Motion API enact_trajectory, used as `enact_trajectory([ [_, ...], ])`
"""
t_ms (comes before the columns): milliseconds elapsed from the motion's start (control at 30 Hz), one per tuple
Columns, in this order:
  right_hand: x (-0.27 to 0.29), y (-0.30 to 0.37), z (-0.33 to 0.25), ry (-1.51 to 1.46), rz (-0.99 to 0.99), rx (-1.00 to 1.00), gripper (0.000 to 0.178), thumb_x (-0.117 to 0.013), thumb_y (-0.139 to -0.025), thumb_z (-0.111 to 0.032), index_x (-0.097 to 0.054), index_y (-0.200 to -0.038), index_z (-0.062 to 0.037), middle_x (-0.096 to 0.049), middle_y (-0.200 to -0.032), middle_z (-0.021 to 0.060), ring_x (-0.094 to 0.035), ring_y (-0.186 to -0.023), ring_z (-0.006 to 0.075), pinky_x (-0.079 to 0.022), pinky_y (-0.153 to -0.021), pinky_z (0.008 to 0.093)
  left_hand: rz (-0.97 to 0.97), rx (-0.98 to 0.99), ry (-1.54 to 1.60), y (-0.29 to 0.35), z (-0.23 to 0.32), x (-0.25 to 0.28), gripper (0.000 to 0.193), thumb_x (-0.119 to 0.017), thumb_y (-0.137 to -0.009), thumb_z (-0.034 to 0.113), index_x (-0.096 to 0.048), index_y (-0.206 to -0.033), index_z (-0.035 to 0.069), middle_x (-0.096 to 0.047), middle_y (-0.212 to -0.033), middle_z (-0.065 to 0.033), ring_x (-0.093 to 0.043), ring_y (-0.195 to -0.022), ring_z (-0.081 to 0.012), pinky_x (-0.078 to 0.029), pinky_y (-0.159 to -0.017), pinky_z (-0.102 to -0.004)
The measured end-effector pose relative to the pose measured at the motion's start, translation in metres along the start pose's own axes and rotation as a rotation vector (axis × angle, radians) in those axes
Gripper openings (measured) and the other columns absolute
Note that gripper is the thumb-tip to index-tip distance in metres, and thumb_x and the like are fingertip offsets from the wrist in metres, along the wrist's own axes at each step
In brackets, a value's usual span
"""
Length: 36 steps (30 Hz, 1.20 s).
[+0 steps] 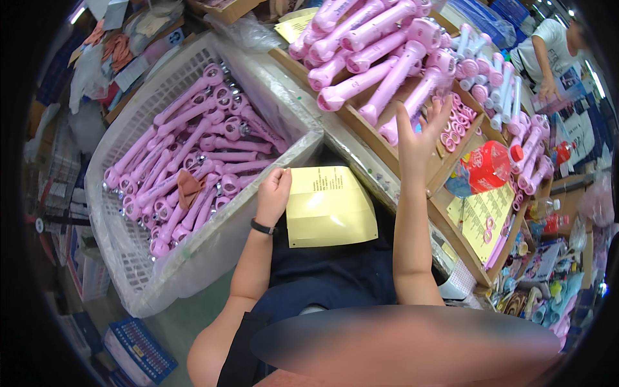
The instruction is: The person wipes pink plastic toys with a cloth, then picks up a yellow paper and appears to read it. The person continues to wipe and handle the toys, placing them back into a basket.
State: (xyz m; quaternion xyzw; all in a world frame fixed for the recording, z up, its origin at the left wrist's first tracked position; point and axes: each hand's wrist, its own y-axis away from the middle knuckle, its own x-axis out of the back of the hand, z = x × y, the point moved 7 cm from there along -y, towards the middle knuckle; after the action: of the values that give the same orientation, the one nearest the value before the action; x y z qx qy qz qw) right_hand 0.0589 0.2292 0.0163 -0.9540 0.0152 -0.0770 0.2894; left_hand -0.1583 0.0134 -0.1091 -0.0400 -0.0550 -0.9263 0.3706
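Note:
My left hand [275, 191], with a black band at the wrist, grips the upper left corner of a yellow printed sheet [331, 226]. The sheet is creased across and lies over my lap. Reaching up on the right, my right hand [422, 132] has its fingers spread and holds nothing. It is over the edge of a cardboard tray, beside long pink plastic wands [396, 84] with round ends. Small pink rings [456, 122] lie in a compartment just right of its fingers.
A white plastic basket [119, 258] full of similar pink wands stands at left. On the right are a red-labelled bottle [482, 169], another yellow sheet [493, 213] and pale blue tubes [505, 97]. A person [548, 51] works at the far right. A blue box [138, 351] lies low left.

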Motion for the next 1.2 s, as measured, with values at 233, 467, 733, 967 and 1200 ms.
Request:
enact_trajectory([
  [233, -0.029, -0.028, 0.085, 0.244, -0.116, -0.484, 0.113, -0.071, -0.068, -0.010, 0.010, -0.146, 0.0034, -0.016, -0.146, 0.0373, -0.036, -0.132, 0.0416, -0.031, -0.109, 0.0394, 0.152, -0.239, -0.392, 0.019, 0.056, 0.027, 0.021, -0.057, -0.095, 0.021, -0.061, -0.100, 0.000, -0.067, -0.081, -0.0094, -0.064, -0.070, -0.0163, -0.050, -0.065, -0.0274],
  [467, 0.006, -0.016, 0.060, -0.149, 0.040, -0.496, 0.105, -0.065, -0.070, -0.002, 0.006, -0.148, -0.0021, -0.039, -0.131, 0.0323, -0.055, -0.108, 0.0324, -0.045, -0.092, 0.0368, 0.046, -0.232, -0.088, 0.025, 0.072, 0.030, 0.016, -0.053, -0.097, 0.012, -0.061, -0.102, -0.001, -0.067, -0.089, -0.0059, -0.062, -0.076, -0.0088, -0.052, -0.069, -0.0226],
  [733, 0.045, 0.080, -0.027, -0.669, -0.443, -0.349, 0.111, -0.064, -0.076, -0.001, 0.015, -0.149, -0.0245, -0.053, -0.122, 0.0322, -0.065, -0.081, 0.0230, -0.054, -0.069, 0.0364, -0.321, -0.219, 0.352, 0.029, 0.099, -0.023, 0.020, -0.049, -0.098, 0.011, -0.055, -0.114, -0.001, -0.064, -0.106, -0.0102, -0.061, -0.097, -0.0137, -0.048, -0.088, -0.0275],
  [967, 0.032, 0.163, -0.057, -1.282, -1.317, -1.006, 0.121, -0.070, -0.068, -0.006, 0.019, -0.149, -0.0260, -0.046, -0.125, 0.0418, -0.068, -0.080, 0.0325, -0.056, -0.067, 0.0358, -1.128, -0.328, 1.323, 0.015, 0.128, -0.056, 0.108, -0.078, -0.075, 0.038, -0.006, -0.152, 0.015, -0.022, -0.153, -0.0190, -0.026, -0.139, -0.0411, -0.018, -0.113, -0.0584],
  [1200, 0.038, 0.132, -0.037, -1.147, -1.350, -0.975, 0.114, -0.071, -0.073, -0.005, 0.012, -0.151, -0.0202, -0.044, -0.131, 0.0372, -0.067, -0.092, 0.0346, -0.057, -0.072, 0.0407, -1.050, -0.247, 1.315, 0.024, 0.110, -0.035, 0.091, -0.078, -0.073, 0.041, -0.029, -0.145, 0.014, -0.040, -0.144, -0.0173, -0.037, -0.131, -0.0465, -0.028, -0.105, -0.0670],
])
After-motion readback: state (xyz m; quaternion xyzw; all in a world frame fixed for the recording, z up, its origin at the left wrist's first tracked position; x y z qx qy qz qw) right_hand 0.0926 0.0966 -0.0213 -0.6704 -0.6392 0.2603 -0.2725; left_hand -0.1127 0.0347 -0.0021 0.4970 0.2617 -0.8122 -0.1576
